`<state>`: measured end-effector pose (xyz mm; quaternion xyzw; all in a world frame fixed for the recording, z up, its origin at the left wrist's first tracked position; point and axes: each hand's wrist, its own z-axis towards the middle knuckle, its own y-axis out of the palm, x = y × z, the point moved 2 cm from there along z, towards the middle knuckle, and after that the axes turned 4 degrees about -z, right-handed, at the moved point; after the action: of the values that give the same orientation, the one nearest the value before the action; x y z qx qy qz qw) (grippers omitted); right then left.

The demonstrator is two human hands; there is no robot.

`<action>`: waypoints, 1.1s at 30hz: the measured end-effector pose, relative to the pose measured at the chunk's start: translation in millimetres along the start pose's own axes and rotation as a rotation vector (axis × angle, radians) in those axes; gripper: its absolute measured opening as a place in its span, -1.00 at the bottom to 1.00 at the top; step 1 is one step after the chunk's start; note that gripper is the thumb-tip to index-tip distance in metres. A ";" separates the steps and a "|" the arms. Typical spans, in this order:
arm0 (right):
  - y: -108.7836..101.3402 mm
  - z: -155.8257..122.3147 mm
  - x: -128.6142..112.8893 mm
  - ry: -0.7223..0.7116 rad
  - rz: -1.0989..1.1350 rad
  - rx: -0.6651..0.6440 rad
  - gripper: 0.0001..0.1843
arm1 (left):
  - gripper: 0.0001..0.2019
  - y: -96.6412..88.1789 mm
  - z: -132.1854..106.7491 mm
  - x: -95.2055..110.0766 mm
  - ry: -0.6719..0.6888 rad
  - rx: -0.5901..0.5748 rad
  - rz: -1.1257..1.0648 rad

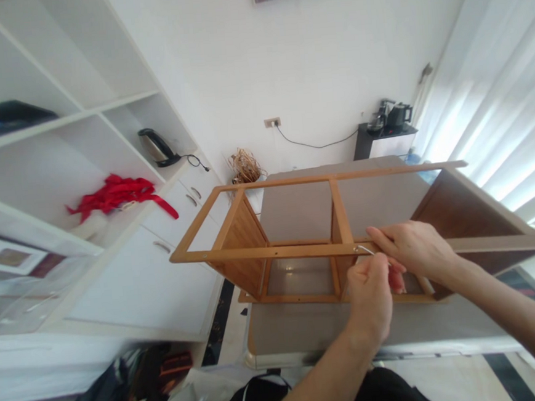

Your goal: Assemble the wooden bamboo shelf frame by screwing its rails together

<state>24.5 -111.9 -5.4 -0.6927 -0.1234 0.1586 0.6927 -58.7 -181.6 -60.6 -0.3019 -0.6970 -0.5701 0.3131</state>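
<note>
left forearm rises from six o'clock; its left hand, at four o'clock, has fingers pinched together on a thin bent rod, tip at the wooden frame. right hand, just beside, curls its fingers; their exact grip is hidden. the frame spans eight to three o'clock over the grey table. a kettle sits at ten.

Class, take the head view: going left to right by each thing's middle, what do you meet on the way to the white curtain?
Red fabric, silver kettle, dried plant, wall socket, left hand, right hand, white curtain.
</note>
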 end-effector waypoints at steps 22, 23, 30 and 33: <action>-13.8 -11.0 3.6 -0.117 0.562 0.047 -0.72 | -0.62 -12.5 -13.8 15.7 -0.072 -0.012 0.216; -15.1 -11.8 0.5 -0.133 0.578 0.005 -0.73 | -0.62 -11.2 -13.6 14.6 -0.073 -0.009 0.216; -23.2 -4.1 -10.6 -0.342 0.605 -0.093 -0.74 | -0.59 -8.3 -15.8 15.6 -0.080 0.020 0.177; -24.7 -0.9 -9.9 -0.498 0.484 -0.006 -0.74 | -0.57 -10.6 -15.3 17.3 -0.072 0.015 0.150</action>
<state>17.0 -116.3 19.8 -0.6439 -0.1210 0.4821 0.5817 -76.2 -197.3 -51.1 -0.3709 -0.6877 -0.5286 0.3320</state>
